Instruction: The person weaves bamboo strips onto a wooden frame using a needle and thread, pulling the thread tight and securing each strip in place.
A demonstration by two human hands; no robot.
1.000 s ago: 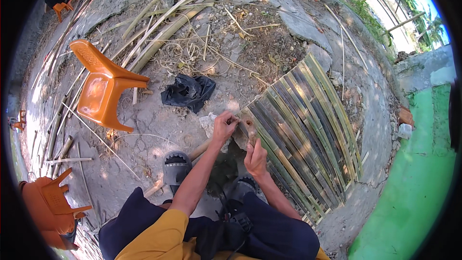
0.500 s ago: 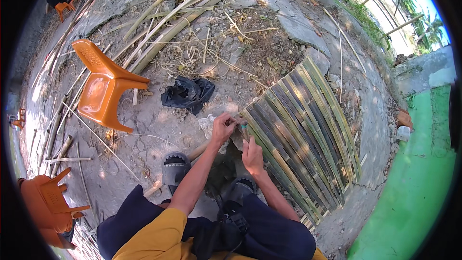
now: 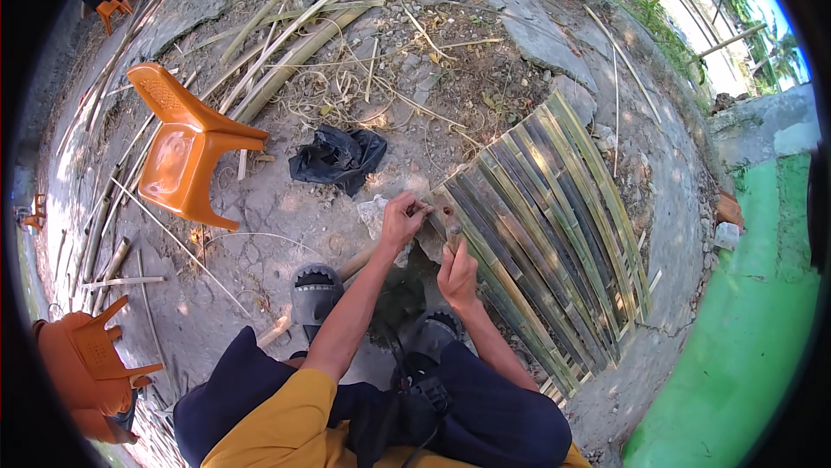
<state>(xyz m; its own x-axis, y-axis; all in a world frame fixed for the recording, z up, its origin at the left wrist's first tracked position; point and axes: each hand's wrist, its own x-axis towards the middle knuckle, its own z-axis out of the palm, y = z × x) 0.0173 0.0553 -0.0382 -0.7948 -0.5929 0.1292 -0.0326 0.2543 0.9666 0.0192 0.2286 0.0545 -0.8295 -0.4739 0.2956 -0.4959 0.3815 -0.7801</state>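
My right hand (image 3: 457, 273) is closed round the short handle of a hammer (image 3: 453, 230). The hammer's head is up by the near left corner of a panel of bamboo slats (image 3: 541, 243). My left hand (image 3: 402, 219) is closed in a pinch just left of the hammer head, at the slat ends. Whatever lies between its fingertips is too small to make out. The slats lie side by side across lighter crosspieces, on the ground to my right. A pale stone block (image 3: 372, 215) sits beside my left hand.
A black plastic bag (image 3: 338, 161) lies ahead of my hands. Left of it stands an orange plastic chair (image 3: 177, 161), with more orange chairs (image 3: 95, 360) at lower left. Long bamboo poles (image 3: 303, 52) and loose strips lie beyond. A green wall base (image 3: 736, 329) runs along the right.
The hammer head has tilted up and slightly right, and my right hand has shifted a little right. My left hand stays pinched at nearly the same place.
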